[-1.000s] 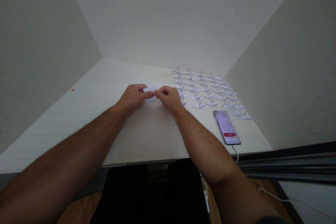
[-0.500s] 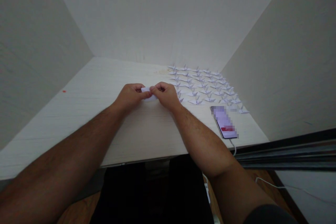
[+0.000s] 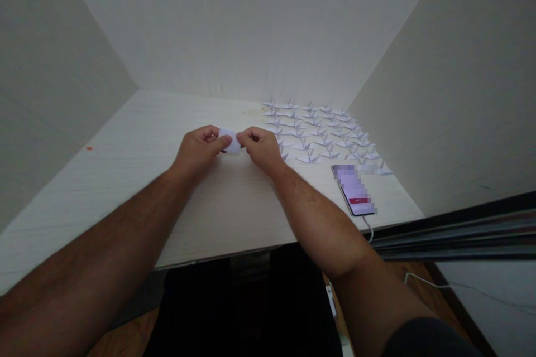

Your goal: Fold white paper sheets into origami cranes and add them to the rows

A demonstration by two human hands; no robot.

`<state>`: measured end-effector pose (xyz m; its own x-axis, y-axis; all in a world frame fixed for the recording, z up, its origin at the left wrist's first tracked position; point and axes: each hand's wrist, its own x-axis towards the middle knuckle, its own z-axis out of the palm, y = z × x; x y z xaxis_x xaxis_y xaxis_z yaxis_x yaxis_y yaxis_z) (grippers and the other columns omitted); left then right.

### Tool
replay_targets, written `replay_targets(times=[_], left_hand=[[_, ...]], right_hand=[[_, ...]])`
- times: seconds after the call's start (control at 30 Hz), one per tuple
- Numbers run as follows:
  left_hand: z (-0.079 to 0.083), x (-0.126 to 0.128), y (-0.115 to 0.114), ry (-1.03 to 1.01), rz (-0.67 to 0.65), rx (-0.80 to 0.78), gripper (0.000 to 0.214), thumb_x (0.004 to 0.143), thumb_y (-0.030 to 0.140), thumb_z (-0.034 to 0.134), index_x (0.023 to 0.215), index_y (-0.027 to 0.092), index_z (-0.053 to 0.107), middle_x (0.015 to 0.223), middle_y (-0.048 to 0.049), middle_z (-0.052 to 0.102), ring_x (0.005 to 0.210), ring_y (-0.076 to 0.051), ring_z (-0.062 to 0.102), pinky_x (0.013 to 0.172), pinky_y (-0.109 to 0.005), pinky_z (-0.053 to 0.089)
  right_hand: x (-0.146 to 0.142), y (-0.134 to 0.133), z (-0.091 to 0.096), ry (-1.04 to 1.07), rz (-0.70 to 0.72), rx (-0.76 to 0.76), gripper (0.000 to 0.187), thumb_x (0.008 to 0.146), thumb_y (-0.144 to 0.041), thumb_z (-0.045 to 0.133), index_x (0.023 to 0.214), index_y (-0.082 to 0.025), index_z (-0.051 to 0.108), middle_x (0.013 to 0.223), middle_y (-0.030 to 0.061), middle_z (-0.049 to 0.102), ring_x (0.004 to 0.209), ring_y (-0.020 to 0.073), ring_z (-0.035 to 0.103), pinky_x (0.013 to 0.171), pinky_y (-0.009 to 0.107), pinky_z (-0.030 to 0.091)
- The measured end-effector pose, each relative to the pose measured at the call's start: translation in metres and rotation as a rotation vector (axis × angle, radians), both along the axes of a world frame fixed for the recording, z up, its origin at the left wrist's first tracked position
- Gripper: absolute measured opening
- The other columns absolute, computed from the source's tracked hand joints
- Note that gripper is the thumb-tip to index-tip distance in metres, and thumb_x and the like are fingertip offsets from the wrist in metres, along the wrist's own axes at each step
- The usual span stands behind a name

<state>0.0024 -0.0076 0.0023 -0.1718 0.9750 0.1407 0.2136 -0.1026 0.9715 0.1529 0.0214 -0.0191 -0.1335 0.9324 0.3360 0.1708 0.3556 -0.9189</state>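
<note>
Between my two hands is a small white piece of paper (image 3: pixel 230 144), roughly square in outline, held just above the pale tabletop. My left hand (image 3: pixel 201 145) pinches it from the left, with the thumb lying across its face. At the paper's right edge, the thumb and fingertips of my right hand (image 3: pixel 260 148) are closed on it. How the paper is folded is too small to make out. Several folded white paper cranes (image 3: pixel 310 117) stand in rows to the right of my right hand, the closest ones right beside its wrist.
A phone (image 3: pixel 354 189) with a lit screen lies near the table's front right, a white cable (image 3: pixel 368 230) running from it over the edge. Walls (image 3: pixel 234 39) enclose the table (image 3: pixel 104 189) at the back and both sides. A small red spot (image 3: pixel 89 148) marks the left side.
My hands have drawn slightly apart, and more of the paper's face shows between them. The right thumb has shifted from over the paper to its right edge. The view has tilted slightly.
</note>
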Motion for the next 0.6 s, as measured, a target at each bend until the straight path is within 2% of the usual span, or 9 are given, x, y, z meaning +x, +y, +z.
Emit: replay_targets(times=[0.17,0.37,0.6], left_hand=[[-0.006,-0.002,0.005,-0.049,0.005,0.011,0.013,0.065,0.021,0.075,0.069,0.018,0.063,0.064,-0.0020,0.066,0.056,-0.014,0.059,0.056,-0.026,0.047],[-0.012,-0.004,0.005,-0.110,-0.159,-0.017,0.030,0.053,0.018,0.082,0.078,0.018,0.065,0.073,-0.0030,0.071,0.063,-0.017,0.063,0.058,-0.028,0.049],[-0.011,-0.004,0.004,-0.121,-0.161,0.006,0.030,0.054,0.017,0.080,0.079,0.017,0.064,0.076,-0.0026,0.071,0.065,-0.015,0.063,0.061,-0.026,0.047]], right_hand=[[0.002,-0.003,0.002,-0.098,-0.033,0.023,0.027,0.082,-0.039,0.061,0.066,-0.017,0.063,0.058,-0.0027,0.058,0.055,0.0091,0.050,0.056,0.022,0.039],[0.001,-0.001,0.000,-0.085,-0.079,-0.010,0.025,0.079,-0.037,0.062,0.065,-0.017,0.062,0.055,-0.0022,0.058,0.052,0.0099,0.049,0.053,0.023,0.038],[0.001,-0.004,0.001,-0.049,-0.059,0.009,0.026,0.079,-0.037,0.062,0.062,-0.017,0.062,0.054,-0.0017,0.058,0.051,0.0094,0.048,0.053,0.023,0.038]])
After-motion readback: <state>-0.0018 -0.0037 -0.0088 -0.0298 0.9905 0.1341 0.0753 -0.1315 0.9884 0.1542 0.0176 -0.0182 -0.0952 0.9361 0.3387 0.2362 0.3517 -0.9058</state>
